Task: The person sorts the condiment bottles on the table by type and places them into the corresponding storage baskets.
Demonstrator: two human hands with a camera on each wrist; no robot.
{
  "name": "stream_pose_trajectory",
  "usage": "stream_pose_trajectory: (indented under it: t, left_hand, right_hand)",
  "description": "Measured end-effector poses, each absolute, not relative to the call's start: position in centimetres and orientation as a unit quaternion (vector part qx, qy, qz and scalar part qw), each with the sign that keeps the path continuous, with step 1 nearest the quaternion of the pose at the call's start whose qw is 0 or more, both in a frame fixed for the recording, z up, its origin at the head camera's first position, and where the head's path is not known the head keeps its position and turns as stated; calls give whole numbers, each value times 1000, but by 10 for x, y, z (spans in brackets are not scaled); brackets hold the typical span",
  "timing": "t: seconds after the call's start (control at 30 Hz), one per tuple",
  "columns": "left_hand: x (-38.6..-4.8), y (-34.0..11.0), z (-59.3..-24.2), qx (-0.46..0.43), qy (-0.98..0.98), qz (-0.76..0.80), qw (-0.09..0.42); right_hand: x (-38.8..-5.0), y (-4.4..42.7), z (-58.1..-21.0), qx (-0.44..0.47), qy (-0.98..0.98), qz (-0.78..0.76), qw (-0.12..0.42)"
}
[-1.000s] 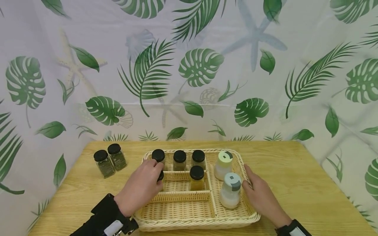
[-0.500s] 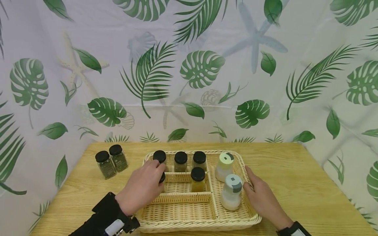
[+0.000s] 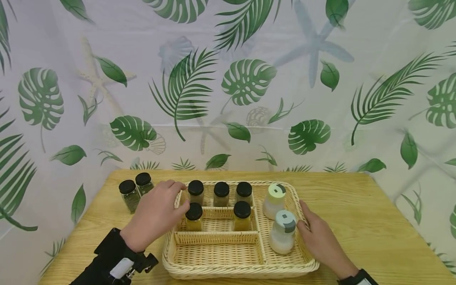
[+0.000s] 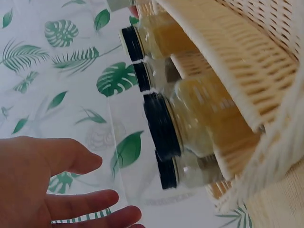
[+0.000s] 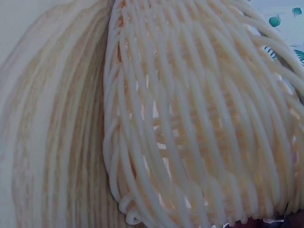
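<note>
My left hand (image 3: pixel 156 211) is over the left rim of the wicker basket (image 3: pixel 228 270), fingers apart and holding nothing. Beside its fingertips stands a black-lidded jar with yellow contents (image 3: pixel 194 217), in the middle compartment; the left wrist view shows a gap between hand (image 4: pixel 71 185) and jar (image 4: pixel 213 114). Another yellow jar (image 3: pixel 242 217) shares that compartment. Three black-lidded jars, one of them the left jar (image 3: pixel 196 192), line the back compartment. My right hand (image 3: pixel 325 241) grips the basket's right rim, near two white-bodied shakers, one with a yellow-green top (image 3: pixel 275 201), one pale blue (image 3: pixel 283 233).
Two black-lidded jars with dark contents, the nearer jar (image 3: pixel 130 196) and the farther jar (image 3: pixel 144 183), stand on the wooden table (image 3: pixel 374 225) left of the basket, the farther one partly behind my left hand. A leaf-patterned cloth (image 3: pixel 263 150) hangs behind the table.
My left hand has let go of the yellow jar at the middle compartment's left end and moved left, its fingers spreading. The right hand keeps its grip on the rim.
</note>
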State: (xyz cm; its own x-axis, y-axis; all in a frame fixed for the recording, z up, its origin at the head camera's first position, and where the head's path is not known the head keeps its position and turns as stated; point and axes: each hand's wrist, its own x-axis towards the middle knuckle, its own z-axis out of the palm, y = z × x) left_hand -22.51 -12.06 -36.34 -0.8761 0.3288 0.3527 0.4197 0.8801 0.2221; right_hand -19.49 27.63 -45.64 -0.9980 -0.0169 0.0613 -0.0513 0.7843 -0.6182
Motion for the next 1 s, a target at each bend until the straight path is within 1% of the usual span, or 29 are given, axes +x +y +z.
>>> stream_pose_trajectory:
  t: [0.13, 0.27, 0.43, 0.5, 0.8, 1.0]
  left_hand:
    - [-235, -132, -367, -189, -953, -158, 174]
    - [-244, -143, -369, -175, -951, -169, 193]
    - [-253, -156, -369, -154, -950, -173, 207]
    - [-258, -161, -370, -148, -952, -172, 206]
    - [-276, -175, -379, -130, -960, -156, 194]
    - [-287, -183, -383, -120, -968, -130, 179]
  right_hand:
    - [-195, 277, -457, 17, -942, 335, 20]
    - [-195, 278, -458, 24, -945, 326, 30]
    - [-195, 277, -457, 23, -944, 329, 26]
    - [-196, 277, -457, 21, -943, 330, 22]
    - [-195, 277, -458, 27, -949, 311, 41]
    - [-196, 278, -459, 28, -949, 311, 42]
